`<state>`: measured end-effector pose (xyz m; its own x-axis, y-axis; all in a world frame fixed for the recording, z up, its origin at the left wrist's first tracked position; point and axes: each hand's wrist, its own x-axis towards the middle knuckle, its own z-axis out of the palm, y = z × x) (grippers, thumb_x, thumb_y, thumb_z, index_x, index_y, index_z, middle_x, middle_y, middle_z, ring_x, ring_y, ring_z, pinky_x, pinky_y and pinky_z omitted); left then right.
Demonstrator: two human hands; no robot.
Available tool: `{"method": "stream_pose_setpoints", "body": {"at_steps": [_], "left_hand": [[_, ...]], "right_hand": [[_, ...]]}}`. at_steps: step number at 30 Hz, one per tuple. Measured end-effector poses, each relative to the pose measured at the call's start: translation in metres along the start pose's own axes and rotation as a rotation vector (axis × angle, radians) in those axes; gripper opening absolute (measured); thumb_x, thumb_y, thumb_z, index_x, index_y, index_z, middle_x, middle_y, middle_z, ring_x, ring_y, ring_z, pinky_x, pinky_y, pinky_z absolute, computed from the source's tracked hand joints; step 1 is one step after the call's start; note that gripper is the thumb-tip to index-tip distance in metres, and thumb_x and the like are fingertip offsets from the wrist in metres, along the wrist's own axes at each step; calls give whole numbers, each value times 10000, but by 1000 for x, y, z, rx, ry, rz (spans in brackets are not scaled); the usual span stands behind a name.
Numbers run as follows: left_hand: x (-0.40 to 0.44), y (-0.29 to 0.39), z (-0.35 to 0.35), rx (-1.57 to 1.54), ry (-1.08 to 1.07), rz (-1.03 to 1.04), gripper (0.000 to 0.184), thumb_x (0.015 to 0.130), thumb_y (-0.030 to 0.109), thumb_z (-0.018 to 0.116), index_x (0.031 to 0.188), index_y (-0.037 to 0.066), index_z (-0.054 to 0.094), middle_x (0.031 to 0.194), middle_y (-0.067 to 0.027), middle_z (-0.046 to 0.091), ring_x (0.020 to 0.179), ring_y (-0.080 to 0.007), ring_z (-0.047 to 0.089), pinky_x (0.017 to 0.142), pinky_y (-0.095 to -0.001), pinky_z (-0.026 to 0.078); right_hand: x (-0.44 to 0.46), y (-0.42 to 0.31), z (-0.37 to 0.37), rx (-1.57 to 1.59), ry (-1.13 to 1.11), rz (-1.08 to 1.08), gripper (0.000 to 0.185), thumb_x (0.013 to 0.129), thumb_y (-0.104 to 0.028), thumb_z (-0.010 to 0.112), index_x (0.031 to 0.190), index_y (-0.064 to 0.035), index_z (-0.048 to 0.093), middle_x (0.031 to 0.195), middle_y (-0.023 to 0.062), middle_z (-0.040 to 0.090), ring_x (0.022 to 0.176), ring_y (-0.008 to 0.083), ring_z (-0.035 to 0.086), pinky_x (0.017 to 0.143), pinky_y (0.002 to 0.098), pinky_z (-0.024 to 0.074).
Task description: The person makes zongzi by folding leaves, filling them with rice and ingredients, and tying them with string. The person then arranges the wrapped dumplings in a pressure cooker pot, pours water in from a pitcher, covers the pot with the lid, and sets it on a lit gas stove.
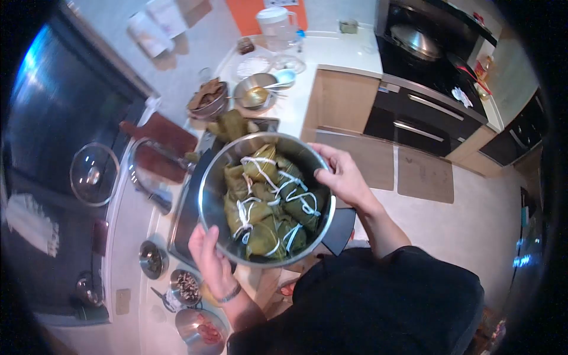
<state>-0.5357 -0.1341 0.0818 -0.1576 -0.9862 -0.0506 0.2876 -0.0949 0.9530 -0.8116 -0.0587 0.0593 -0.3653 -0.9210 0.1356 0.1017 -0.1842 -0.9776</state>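
A steel pot (208, 177) is held up in front of me, tilted so that its inside shows. Several leaf-wrapped zongzi (260, 204), tied with white string, fill its bottom. My left hand (212, 257) grips the rim at the lower left, thumb over the edge. At the upper right, my right hand (340, 171) clasps the rim, its thumb on top and the other fingers partly hidden behind the wall. Beyond the pot, more green leaves (229, 125) stick up near the sink.
On the counter are a bowl of brown leaves (208, 100), a steel bowl with a spoon (254, 92) and a water pitcher (277, 26). Nearer lie a bowl of meat (201, 331), a bowl of dark pieces (186, 288) and scissors (163, 299). A lidded pan (416, 41) stands on the stove.
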Motion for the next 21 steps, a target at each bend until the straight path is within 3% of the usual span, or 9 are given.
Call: {"method": "stream_pose_setpoints", "body": {"at_steps": [4, 5, 13, 17, 20, 21], "left_hand": [[39, -39, 54, -72, -185, -146, 103, 858, 58, 628, 777, 81, 568, 642, 47, 532, 427, 9, 341, 382, -150, 219], [50, -34, 20, -108, -240, -189, 107, 858, 61, 630, 774, 86, 567, 643, 47, 534, 431, 8, 347, 390, -151, 221], [151, -107, 209, 60, -421, -252, 237, 857, 48, 647, 692, 134, 500, 635, 110, 460, 505, 33, 313, 444, -173, 182], [238, -156, 293, 53, -511, -260, 259, 857, 89, 670, 681, 151, 491, 619, 113, 446, 491, 26, 296, 437, -177, 166], [294, -174, 359, 100, -500, -265, 282, 861, 89, 660, 667, 158, 467, 607, 109, 443, 500, 24, 314, 444, -179, 187], [326, -198, 371, 121, -558, -241, 270, 860, 99, 652, 666, 155, 473, 600, 102, 445, 513, 21, 336, 457, -182, 208]], "right_hand": [[0, -2, -57, -41, 148, -30, 524, 734, 62, 474, 1256, 100, 506, 1152, 127, 623, 1068, 165, 584, 960, 269, 431], [-7, 1, -23, -45, 191, -38, 530, 735, 66, 467, 1264, 101, 499, 1171, 129, 615, 1084, 168, 580, 968, 270, 427], [76, 20, -197, -1, 386, 13, 481, 788, 69, 460, 1267, 104, 489, 1162, 118, 617, 1065, 149, 591, 935, 257, 443], [160, 28, -273, -116, 438, -4, 466, 794, 70, 459, 1256, 102, 506, 1148, 121, 630, 1034, 146, 604, 918, 248, 450], [224, 29, -320, -450, 489, 5, 438, 778, 27, 489, 1203, 112, 548, 1049, 142, 673, 976, 150, 625, 880, 264, 468], [248, 36, -339, -426, 497, -1, 446, 765, -1, 502, 1195, 103, 559, 1005, 159, 685, 947, 157, 635, 863, 278, 475]]}}
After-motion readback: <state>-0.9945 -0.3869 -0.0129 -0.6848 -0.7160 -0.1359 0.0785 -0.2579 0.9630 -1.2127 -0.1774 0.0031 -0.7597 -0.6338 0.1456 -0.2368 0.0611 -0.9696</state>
